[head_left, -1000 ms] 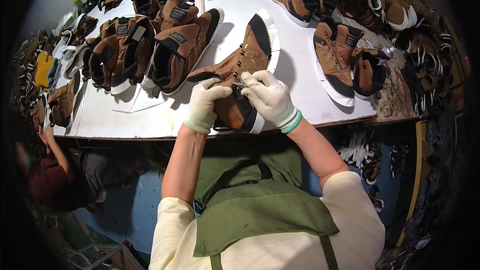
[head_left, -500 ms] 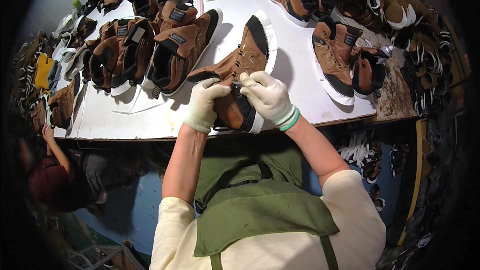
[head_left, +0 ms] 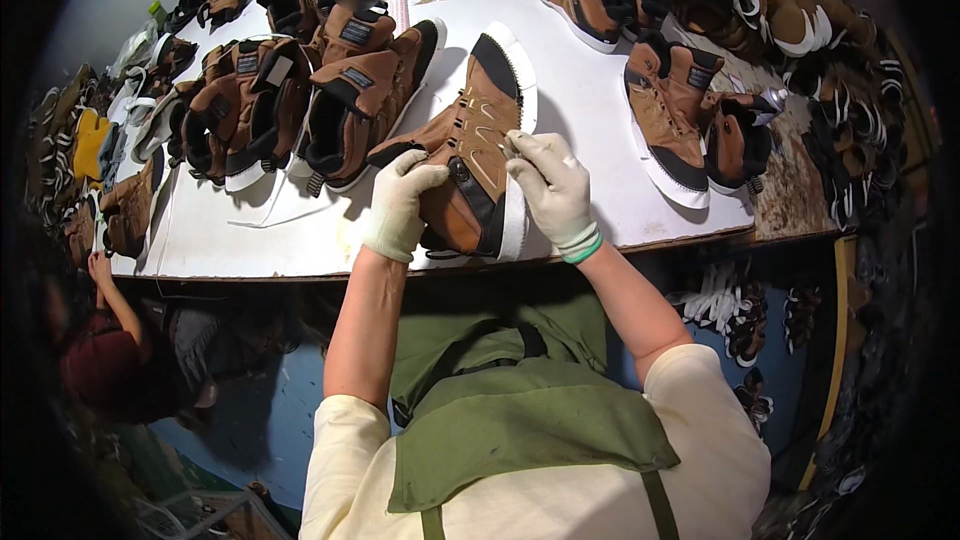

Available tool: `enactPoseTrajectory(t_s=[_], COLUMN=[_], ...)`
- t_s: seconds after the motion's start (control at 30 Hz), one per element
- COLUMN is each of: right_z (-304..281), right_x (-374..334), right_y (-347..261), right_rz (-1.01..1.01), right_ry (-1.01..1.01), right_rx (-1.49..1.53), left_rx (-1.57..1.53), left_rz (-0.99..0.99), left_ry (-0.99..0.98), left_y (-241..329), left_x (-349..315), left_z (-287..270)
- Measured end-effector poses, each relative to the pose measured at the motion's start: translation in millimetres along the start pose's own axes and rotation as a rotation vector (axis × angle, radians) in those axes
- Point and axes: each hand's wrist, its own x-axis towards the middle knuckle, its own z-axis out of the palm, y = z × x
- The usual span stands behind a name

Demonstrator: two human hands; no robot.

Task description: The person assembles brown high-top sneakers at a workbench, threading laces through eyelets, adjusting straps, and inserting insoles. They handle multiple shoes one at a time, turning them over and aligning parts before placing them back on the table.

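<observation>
A brown and black high-top shoe (head_left: 485, 130) with a white sole edge lies tilted on its side at the table's front, toe pointing away from me. My left hand (head_left: 405, 202), in a white knit glove, grips its upper near the collar, thumb and fingers closed on it. Gloved likewise, with a green cuff, my right hand (head_left: 548, 185) is beside the shoe's right side. Its thumb and fingertips are pinched together over the stitched panel; anything between them is too small to make out.
Several similar shoes (head_left: 350, 125) crowd the left of the white table (head_left: 600, 140); another pair (head_left: 665, 125) stands at the right. Shoe heaps (head_left: 800, 10) fill the far right. A co-worker's arm (head_left: 122, 300) reaches the table's left edge.
My right hand has drawn back to the right from the eyelets. The shoe has turned slightly, its toe shifting left. My left hand has moved a little left, still on the upper.
</observation>
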Motion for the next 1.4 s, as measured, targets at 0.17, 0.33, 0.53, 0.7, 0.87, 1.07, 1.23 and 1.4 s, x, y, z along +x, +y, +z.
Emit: enactPoseTrajectory(t_s=[0.17, 0.33, 0.53, 0.7, 0.87, 1.07, 1.23, 1.4], right_z=[-4, -5, 7, 3, 0, -3, -8, -2], right_x=[10, 16, 22, 27, 35, 34, 36, 40], right_y=[-4, -11, -7, -10, -12, -12, -17, -20], right_rz=[-0.063, -0.013, 0.101, 0.252, 0.136, 0.062, -0.015, -0.196], right_ry=[-0.054, -0.207, -0.158, -0.183, -0.160, -0.149, -0.255, -0.327], right_rx=[-0.042, -0.171, -0.067, -0.015, -0.064, -0.222, -0.413, -0.559], left_rx=[0.038, 0.693, 1.413, 1.307, 1.265, 1.516, 1.565, 1.409], left_rz=[0.009, 0.259, 0.713, 0.875, 0.735, 0.531, 0.507, 0.413], left_ry=[-0.031, 0.099, 0.312, 0.294, 0.181, 0.197, 0.188, 0.017], left_y=[-2, -4, 6, 21, 29, 27, 27, 37], left_x=[3, 5, -6, -11, -7, 9, 15, 24], left_z=[-9, -11, -13, -10, 5, 22, 24, 12])
